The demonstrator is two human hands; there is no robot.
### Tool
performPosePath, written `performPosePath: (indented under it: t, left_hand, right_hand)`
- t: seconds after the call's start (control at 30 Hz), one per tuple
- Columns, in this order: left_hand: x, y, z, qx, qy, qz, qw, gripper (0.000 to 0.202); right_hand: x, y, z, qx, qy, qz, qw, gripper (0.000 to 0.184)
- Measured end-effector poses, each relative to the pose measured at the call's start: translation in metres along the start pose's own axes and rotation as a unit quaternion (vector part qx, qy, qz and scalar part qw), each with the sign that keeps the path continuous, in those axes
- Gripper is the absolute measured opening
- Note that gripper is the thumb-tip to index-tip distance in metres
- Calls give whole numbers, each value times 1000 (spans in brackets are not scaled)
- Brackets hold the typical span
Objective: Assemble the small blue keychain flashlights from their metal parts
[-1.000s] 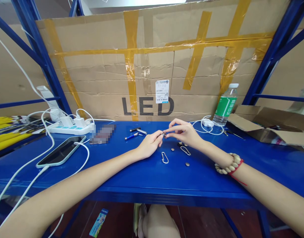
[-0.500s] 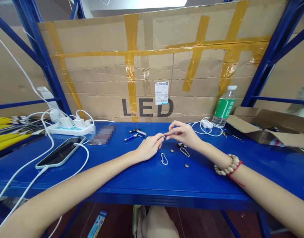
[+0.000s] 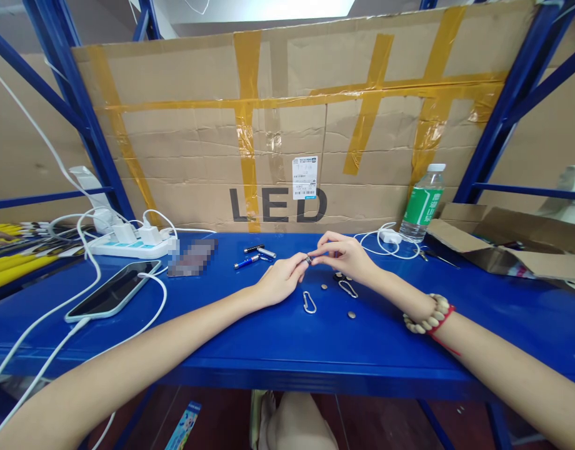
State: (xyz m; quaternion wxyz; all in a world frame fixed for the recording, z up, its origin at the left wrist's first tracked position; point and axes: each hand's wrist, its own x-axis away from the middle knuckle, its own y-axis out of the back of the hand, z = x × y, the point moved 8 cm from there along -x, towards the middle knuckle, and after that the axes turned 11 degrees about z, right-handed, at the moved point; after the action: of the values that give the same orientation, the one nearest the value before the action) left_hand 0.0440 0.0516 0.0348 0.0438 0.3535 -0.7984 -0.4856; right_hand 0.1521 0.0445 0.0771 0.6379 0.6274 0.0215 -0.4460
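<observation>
Over the middle of the blue table, my left hand (image 3: 282, 280) and my right hand (image 3: 342, 257) meet at the fingertips. Both are closed, pinching a small dark metal piece (image 3: 309, 259) between them; fingers cover most of it, so its kind cannot be made out. Just below my hands lies a silver carabiner (image 3: 309, 303). A second carabiner (image 3: 348, 289) is under my right hand, beside small dark round pieces (image 3: 339, 275). Two flat button-like discs (image 3: 324, 287) rest near the carabiners. Left of my left hand are several small pen-like tubes (image 3: 247, 262), blue, black and silver.
A phone (image 3: 114, 290) with a white cable and a power strip (image 3: 132, 247) occupy the left side. At right are a water bottle (image 3: 423, 203), a coiled white cable (image 3: 389, 236) and an open cardboard box (image 3: 484, 247). A taped cardboard sheet (image 3: 189, 150) stands behind.
My hands hold nearly the same pose, with only slight finger movement at the small metal piece. The whole view has shifted very slightly.
</observation>
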Motion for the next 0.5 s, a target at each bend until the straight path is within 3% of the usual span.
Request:
performPosePath:
  t: [0.5]
  left_hand:
    - [0,0,0,4,-3,1,1000,23]
  right_hand:
    - [0,0,0,-6,1,2,1000,27]
